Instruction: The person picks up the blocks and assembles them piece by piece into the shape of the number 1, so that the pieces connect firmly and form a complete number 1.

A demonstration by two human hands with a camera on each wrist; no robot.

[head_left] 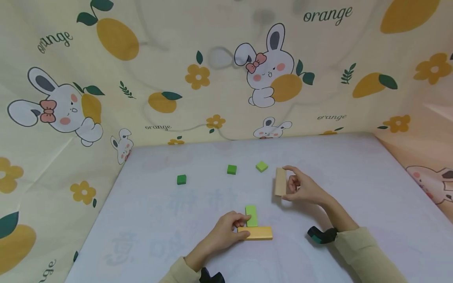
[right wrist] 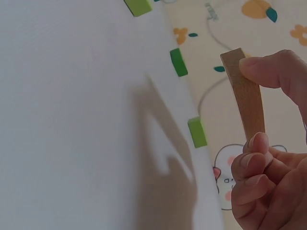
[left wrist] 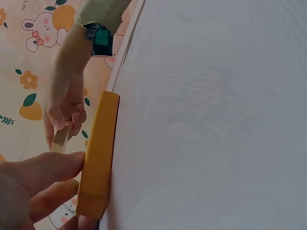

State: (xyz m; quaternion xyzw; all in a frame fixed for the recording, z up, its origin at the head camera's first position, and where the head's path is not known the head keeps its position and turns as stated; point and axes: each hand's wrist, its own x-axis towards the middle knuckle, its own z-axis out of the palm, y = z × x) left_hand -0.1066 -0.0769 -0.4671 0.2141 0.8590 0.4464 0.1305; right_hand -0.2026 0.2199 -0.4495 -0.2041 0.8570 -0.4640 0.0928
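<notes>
this looks like a makeshift curtained-off workspace, with rabbit-and-orange printed cloth around a pale table.

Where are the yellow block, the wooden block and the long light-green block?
Yellow block (head_left: 261, 232), head view, top face
Wooden block (right wrist: 249, 102), right wrist view, middle of visible side
Long light-green block (head_left: 252, 214), head view, top face

Beige sleeves, black wrist devices — one apparently teal-patched.
</notes>
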